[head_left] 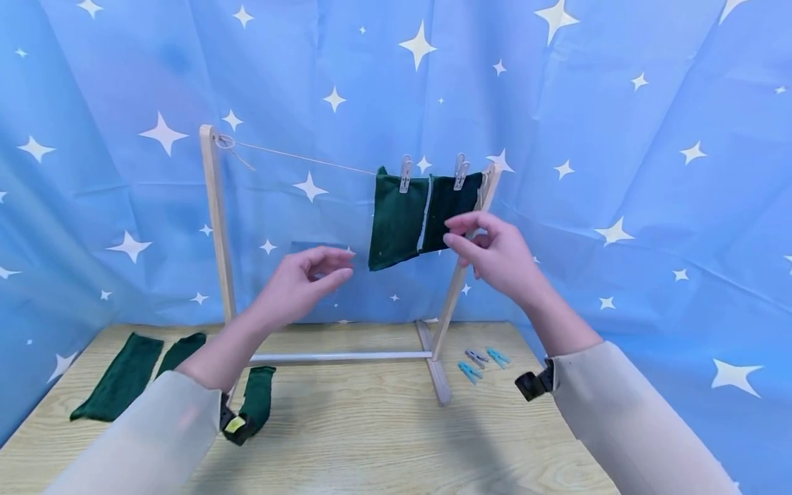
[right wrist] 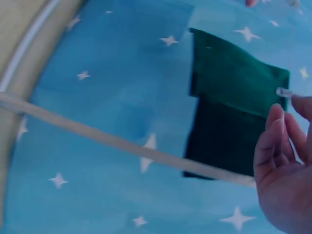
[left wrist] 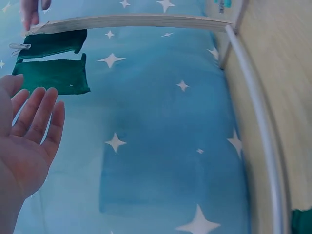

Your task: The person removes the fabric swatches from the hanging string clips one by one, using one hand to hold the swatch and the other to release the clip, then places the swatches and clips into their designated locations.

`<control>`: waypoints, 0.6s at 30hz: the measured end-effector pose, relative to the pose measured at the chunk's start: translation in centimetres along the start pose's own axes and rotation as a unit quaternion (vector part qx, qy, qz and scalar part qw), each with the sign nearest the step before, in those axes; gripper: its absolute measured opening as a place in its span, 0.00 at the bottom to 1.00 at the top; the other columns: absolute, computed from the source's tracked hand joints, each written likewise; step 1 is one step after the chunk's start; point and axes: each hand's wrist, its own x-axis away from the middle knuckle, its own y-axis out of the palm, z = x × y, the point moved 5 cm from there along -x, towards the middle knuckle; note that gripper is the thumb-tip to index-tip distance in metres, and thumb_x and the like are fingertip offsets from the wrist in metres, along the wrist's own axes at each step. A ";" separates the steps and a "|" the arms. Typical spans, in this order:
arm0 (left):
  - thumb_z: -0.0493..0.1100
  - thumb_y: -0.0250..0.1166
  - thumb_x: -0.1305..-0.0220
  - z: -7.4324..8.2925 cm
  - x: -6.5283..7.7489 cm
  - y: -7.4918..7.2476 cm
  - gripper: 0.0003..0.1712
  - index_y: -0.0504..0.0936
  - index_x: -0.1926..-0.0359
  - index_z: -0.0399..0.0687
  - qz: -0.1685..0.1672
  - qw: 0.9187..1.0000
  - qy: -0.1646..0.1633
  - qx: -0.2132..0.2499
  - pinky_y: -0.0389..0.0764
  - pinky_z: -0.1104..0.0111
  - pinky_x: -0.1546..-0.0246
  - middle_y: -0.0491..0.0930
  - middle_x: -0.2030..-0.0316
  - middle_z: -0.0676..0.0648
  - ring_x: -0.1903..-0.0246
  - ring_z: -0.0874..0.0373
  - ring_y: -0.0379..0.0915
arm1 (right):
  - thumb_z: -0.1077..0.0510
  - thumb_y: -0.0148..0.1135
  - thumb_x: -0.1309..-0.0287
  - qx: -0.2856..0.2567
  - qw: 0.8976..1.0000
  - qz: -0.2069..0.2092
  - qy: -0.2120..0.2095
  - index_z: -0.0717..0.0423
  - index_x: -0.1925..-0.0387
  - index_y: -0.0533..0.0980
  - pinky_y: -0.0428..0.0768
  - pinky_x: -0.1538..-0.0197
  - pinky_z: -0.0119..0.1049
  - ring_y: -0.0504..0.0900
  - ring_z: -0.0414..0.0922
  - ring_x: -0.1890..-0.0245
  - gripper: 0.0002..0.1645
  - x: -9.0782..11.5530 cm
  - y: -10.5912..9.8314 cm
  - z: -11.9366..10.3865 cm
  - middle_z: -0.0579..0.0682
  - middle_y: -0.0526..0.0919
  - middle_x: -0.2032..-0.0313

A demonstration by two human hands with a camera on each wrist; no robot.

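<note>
Two dark green cloth pieces hang side by side from a thin string, the left one [head_left: 399,223] and the right one [head_left: 447,213]. A pale clothespin [head_left: 405,175] holds the left piece to the string, and another clothespin [head_left: 460,173] holds the right piece. My right hand [head_left: 493,252], its fingers loosely bent, overlaps the right piece's lower edge in the head view and holds nothing. Left of the cloths, my left hand [head_left: 303,280] hovers with relaxed fingers; the left wrist view shows its palm [left wrist: 29,156] bare.
The string [head_left: 303,157] runs between a left wooden post [head_left: 218,220] and a right wooden post [head_left: 454,295]. A white rod [head_left: 340,356] joins them low down. Green cloths [head_left: 120,378] lie at the table's left. Blue clothespins [head_left: 469,372] and a greyish one [head_left: 476,357] lie at right.
</note>
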 end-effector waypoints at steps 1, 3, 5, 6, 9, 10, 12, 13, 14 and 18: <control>0.55 0.70 0.21 0.2 -0.5 0.1 0.23 0.85 0.31 0.56 0.004 1.000 0.001 0.004 0.89 0.61 0.46 0.90 0.41 0.49 0.44 0.51 0.87 | 0.45 0.66 0.20 0.001 1.000 0.003 -0.004 0.53 0.33 0.81 0.84 0.69 0.37 0.85 0.47 0.68 0.24 -0.4 -0.1 -0.6 0.53 0.84 0.47; 0.56 0.70 0.21 0.8 -1.5 0.2 0.25 0.83 0.29 0.57 0.012 1.000 0.002 0.011 0.88 0.57 0.43 0.88 0.40 0.50 0.43 0.53 0.86 | 0.45 0.66 0.20 -0.001 1.000 0.010 -0.010 0.52 0.32 0.80 0.85 0.69 0.36 0.86 0.50 0.66 0.25 -1.3 -0.2 -1.8 0.51 0.84 0.43; 0.58 0.70 0.22 1.2 -2.5 0.4 0.28 0.81 0.27 0.58 0.020 1.000 0.002 0.019 0.88 0.53 0.40 0.87 0.38 0.51 0.40 0.52 0.85 | 0.45 0.66 0.20 -0.008 1.000 0.013 -0.013 0.51 0.31 0.80 0.85 0.68 0.37 0.87 0.55 0.63 0.25 -2.1 -0.2 -3.0 0.50 0.84 0.40; 0.58 0.70 0.22 1.5 -2.9 0.5 0.29 0.79 0.26 0.58 0.025 0.999 0.004 0.024 0.87 0.52 0.38 0.86 0.37 0.50 0.39 0.52 0.84 | 0.45 0.66 0.21 -0.011 1.000 0.015 -0.013 0.50 0.31 0.80 0.85 0.68 0.37 0.88 0.57 0.61 0.25 -2.5 -0.1 -3.6 0.49 0.84 0.39; 0.57 0.70 0.22 2.2 -4.3 0.8 0.34 0.75 0.22 0.56 0.039 0.999 0.007 0.035 0.86 0.48 0.35 0.82 0.33 0.47 0.34 0.49 0.82 | 0.45 0.66 0.20 -0.012 1.000 0.015 -0.018 0.48 0.29 0.79 0.85 0.68 0.37 0.88 0.59 0.60 0.26 -3.6 0.1 -5.1 0.48 0.82 0.35; 0.57 0.70 0.22 2.4 -4.8 0.9 0.35 0.74 0.21 0.55 0.044 0.998 0.008 0.041 0.85 0.47 0.34 0.81 0.31 0.46 0.33 0.48 0.81 | 0.45 0.65 0.20 -0.012 1.000 0.014 -0.021 0.47 0.28 0.79 0.85 0.68 0.36 0.88 0.58 0.60 0.26 -3.9 0.2 -5.5 0.48 0.81 0.34; 0.55 0.70 0.22 2.7 -5.7 1.2 0.37 0.71 0.19 0.54 0.053 0.997 0.008 0.053 0.84 0.46 0.33 0.78 0.29 0.44 0.31 0.47 0.79 | 0.45 0.65 0.20 -0.005 1.000 0.014 -0.025 0.45 0.27 0.78 0.85 0.68 0.35 0.88 0.56 0.61 0.27 -4.6 0.4 -6.3 0.48 0.78 0.31; 0.54 0.70 0.22 2.8 -6.1 1.3 0.38 0.70 0.18 0.53 0.057 0.997 0.007 0.058 0.83 0.46 0.32 0.77 0.28 0.43 0.30 0.47 0.78 | 0.45 0.65 0.20 -0.002 1.000 0.014 -0.026 0.45 0.26 0.78 0.85 0.68 0.35 0.88 0.56 0.60 0.27 -5.0 0.5 -6.6 0.48 0.77 0.29; 0.54 0.70 0.22 2.8 -6.5 1.4 0.39 0.69 0.18 0.53 0.061 0.996 0.004 0.062 0.83 0.46 0.31 0.77 0.28 0.43 0.29 0.46 0.77 | 0.45 0.64 0.19 -0.001 1.000 0.014 -0.025 0.44 0.26 0.77 0.85 0.68 0.35 0.88 0.56 0.60 0.27 -5.4 0.5 -6.9 0.48 0.75 0.28; 0.55 0.69 0.21 2.5 -7.7 2.3 0.40 0.67 0.17 0.52 0.067 0.993 -0.020 0.093 0.81 0.47 0.29 0.76 0.27 0.42 0.29 0.45 0.76 | 0.45 0.62 0.18 0.002 1.000 0.013 -0.016 0.41 0.22 0.73 0.85 0.66 0.34 0.90 0.56 0.55 0.30 -6.7 0.7 -7.6 0.46 0.72 0.23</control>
